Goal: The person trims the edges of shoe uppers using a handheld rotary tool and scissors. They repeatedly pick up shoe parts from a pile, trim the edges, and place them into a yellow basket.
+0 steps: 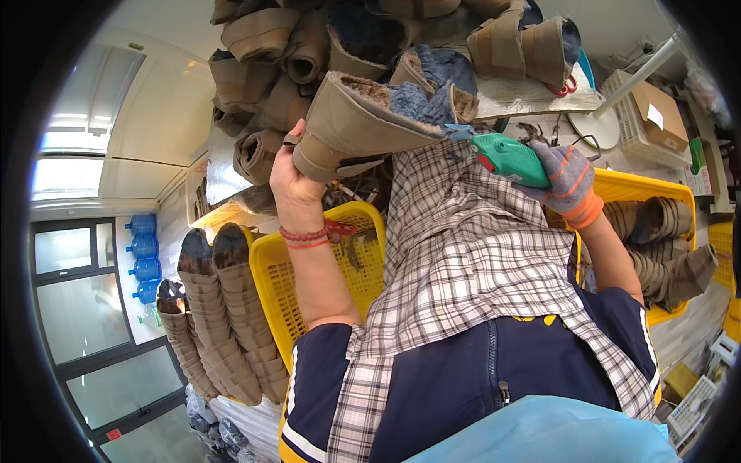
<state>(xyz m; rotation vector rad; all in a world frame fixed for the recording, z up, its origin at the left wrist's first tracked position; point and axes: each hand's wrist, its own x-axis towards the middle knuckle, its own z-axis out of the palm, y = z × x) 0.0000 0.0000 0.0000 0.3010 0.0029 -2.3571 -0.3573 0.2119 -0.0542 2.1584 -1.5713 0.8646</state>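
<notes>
My left hand [297, 176], bare with red bracelets at the wrist, is closed around the heel end of a tan shoe upper [355, 127]. Brown and blue-grey fleece lining shows along its opening. The upper is held up in front of me, its other end pointing right. A gloved right hand [567, 181], mine, grips green electric scissors [505, 158] with a red button. Their bluish tip meets the right end of the upper; the exact contact of the blades is too small to tell. A checked apron [463, 247] covers my lap.
More fleece-lined uppers [262, 35] are heaped on the table ahead. Red-handled scissors [567, 86] lie at its right edge. Yellow baskets stand on both sides, the left one [270, 289] and the right one [648, 185] holding uppers. Stacked uppers [220, 324] stand at left.
</notes>
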